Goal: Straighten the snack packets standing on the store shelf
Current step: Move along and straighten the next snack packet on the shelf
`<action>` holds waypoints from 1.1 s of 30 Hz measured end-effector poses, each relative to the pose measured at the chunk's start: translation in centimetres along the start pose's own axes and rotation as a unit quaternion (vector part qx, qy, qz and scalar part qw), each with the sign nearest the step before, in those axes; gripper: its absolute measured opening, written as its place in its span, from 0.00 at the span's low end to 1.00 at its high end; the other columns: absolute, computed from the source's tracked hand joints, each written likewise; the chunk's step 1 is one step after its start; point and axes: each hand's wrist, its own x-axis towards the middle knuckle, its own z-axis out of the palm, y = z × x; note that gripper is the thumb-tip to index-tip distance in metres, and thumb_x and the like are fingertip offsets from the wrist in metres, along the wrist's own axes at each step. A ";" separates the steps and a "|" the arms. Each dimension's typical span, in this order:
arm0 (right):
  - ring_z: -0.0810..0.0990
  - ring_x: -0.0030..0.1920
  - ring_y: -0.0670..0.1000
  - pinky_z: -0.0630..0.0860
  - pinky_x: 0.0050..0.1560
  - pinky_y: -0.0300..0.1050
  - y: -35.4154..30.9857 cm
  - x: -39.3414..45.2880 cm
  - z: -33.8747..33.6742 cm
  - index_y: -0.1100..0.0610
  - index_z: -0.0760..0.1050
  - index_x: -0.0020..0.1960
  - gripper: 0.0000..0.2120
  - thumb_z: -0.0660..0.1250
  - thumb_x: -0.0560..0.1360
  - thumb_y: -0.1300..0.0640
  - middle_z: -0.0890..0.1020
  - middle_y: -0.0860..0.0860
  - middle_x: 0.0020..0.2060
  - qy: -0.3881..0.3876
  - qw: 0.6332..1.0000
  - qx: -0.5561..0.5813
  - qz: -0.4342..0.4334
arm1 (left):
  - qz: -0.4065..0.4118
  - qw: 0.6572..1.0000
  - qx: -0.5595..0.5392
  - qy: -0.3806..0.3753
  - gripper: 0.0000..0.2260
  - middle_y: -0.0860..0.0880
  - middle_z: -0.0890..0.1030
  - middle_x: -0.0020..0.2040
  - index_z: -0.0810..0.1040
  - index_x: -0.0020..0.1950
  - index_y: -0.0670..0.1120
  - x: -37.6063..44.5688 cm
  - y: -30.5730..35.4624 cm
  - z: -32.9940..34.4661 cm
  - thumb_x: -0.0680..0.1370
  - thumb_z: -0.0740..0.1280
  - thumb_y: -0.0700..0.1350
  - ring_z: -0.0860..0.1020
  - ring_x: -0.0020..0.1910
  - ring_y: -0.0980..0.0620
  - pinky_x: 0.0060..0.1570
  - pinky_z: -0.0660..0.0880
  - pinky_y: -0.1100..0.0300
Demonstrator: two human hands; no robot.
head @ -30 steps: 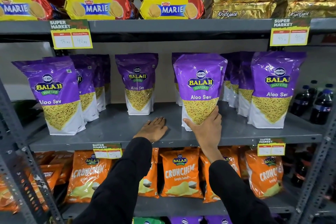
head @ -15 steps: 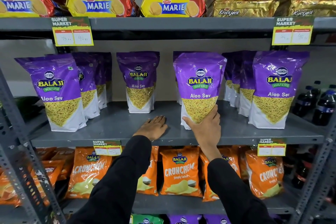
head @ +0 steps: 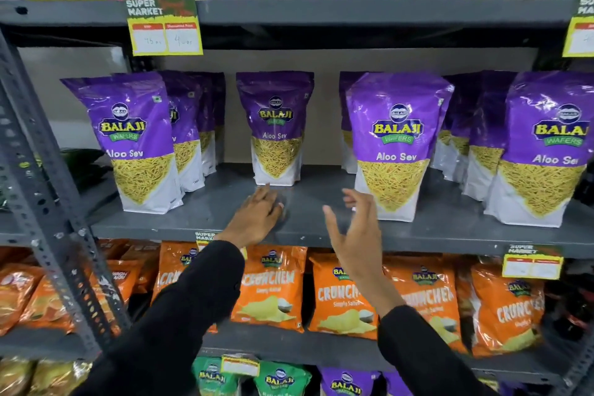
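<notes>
Standing glossy purple pouches [head: 397, 145] — matte grey shelf [head: 450, 228].

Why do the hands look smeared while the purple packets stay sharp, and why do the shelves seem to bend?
Head view: the left hand and right hand show motion blur at the fingers; the Aloo Sev packets stand crisp, with glare on their foil; the wide-angle lens bows the shelf edge and splays the upright post.
</notes>
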 end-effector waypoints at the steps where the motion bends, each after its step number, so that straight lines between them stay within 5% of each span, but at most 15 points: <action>1: 0.76 0.58 0.47 0.78 0.57 0.45 -1.1 0.7 1.6 0.53 0.69 0.69 0.23 0.67 0.79 0.43 0.74 0.48 0.58 -0.026 1.000 0.016 0.007 | -0.012 1.000 0.004 -0.004 0.27 0.46 0.55 0.85 0.60 0.83 0.45 0.2 -1.9 -0.6 0.87 0.51 0.55 0.51 0.85 0.45 0.82 0.51 0.48; 9: 0.67 0.72 0.64 0.70 0.66 0.56 -5.4 8.9 14.8 0.65 0.58 0.78 0.50 0.79 0.68 0.43 0.68 0.63 0.70 -0.126 0.973 0.017 0.192 | -0.021 0.998 0.034 -0.048 0.25 0.39 0.60 0.83 0.61 0.81 0.39 0.7 -10.2 -4.8 0.87 0.53 0.51 0.56 0.84 0.41 0.82 0.53 0.49; 18: 0.55 0.81 0.63 0.61 0.78 0.59 -4.4 11.5 21.9 0.65 0.39 0.82 0.73 0.83 0.59 0.38 0.55 0.64 0.80 -0.089 0.938 -0.011 0.334 | 0.002 0.990 0.101 -0.099 0.29 0.43 0.52 0.85 0.52 0.85 0.41 0.7 -12.0 -4.9 0.86 0.46 0.55 0.51 0.85 0.45 0.83 0.48 0.48; 33: 0.69 0.72 0.63 0.71 0.70 0.54 -6.0 10.3 22.0 0.66 0.58 0.75 0.58 0.86 0.58 0.45 0.69 0.64 0.70 -0.102 0.945 -0.066 0.303 | -0.003 0.992 0.100 -0.080 0.29 0.43 0.54 0.85 0.53 0.84 0.42 1.0 -12.9 -4.3 0.86 0.46 0.55 0.52 0.85 0.45 0.82 0.49 0.48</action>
